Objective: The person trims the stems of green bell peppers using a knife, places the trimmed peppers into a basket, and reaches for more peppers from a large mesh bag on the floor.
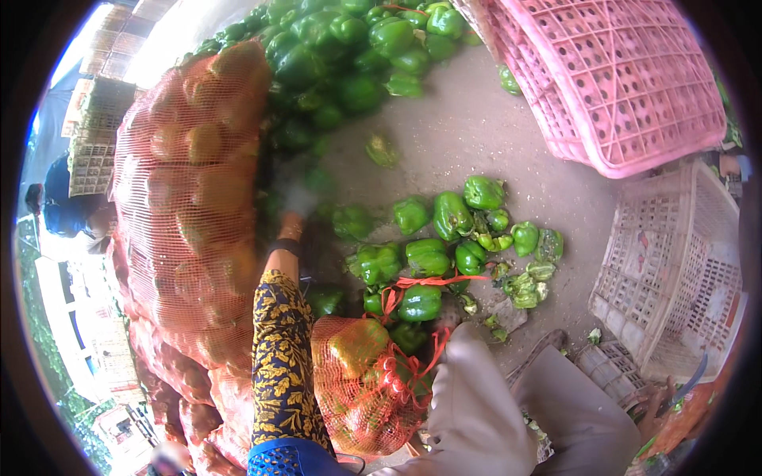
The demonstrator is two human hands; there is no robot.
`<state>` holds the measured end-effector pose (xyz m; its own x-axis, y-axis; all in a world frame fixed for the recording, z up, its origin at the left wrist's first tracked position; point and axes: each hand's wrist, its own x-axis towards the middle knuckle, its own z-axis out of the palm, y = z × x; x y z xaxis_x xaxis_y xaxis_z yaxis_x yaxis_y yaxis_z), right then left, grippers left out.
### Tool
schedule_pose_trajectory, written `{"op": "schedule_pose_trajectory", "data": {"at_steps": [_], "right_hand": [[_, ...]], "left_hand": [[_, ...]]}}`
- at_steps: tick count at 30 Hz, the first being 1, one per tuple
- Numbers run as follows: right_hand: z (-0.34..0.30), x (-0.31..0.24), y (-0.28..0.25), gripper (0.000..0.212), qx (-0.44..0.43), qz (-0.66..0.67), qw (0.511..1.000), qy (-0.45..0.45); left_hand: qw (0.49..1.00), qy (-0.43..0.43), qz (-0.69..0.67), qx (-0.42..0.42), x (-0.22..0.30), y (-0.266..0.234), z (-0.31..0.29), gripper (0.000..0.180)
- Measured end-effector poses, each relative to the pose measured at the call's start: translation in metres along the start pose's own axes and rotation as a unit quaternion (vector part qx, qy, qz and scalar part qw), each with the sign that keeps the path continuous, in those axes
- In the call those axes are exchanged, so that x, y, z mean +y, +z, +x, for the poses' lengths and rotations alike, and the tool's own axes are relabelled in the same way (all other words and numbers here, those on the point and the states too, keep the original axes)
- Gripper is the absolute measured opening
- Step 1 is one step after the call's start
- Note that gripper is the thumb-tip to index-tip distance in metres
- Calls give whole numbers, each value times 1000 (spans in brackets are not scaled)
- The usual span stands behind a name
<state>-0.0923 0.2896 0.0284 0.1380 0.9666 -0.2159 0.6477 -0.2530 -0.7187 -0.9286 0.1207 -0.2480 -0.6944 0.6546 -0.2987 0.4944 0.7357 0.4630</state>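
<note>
My left arm, in a dark sleeve with a yellow leaf pattern, reaches forward beside a tall red mesh sack (190, 182). A dark band circles the wrist. My left hand (298, 198) is smeared by motion at the edge of the green bell peppers (317, 55), so its fingers do not show. Nearest to it on the ground is a loose pepper (352, 222). Below that, a smaller red mesh bag (361, 365) with peppers inside leans by my knee, red plastic ties (401, 377) at its mouth. My right hand is out of view.
A pink plastic crate (635, 87) stands tilted at the far right, with a whitish crate (667, 270) nearer. Loose and damaged peppers (524, 289) lie on the grey floor (476, 119). My knees (484, 404) are at the lower edge. Another person (63, 198) is at the far left.
</note>
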Motion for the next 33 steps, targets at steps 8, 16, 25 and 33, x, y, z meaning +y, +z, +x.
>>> {"op": "schedule_pose_trajectory", "data": {"at_steps": [8,16,25,33], "right_hand": [[-25,-2,1,43,7,42,999,-35],[-31,-14,11,41,-10,157,987,-43],[-53,-28,13,33,100,251,962,-41],[-113,-118,-45,37,-69,350,932,-68]], "left_hand": [[986,-43,-140,-77,87,18,-58,57],[959,-144,-241,37,86,26,-104,63],[690,-84,-687,-211,186,-43,-201,51],[540,53,-676,-498,445,-83,-335,67]]}}
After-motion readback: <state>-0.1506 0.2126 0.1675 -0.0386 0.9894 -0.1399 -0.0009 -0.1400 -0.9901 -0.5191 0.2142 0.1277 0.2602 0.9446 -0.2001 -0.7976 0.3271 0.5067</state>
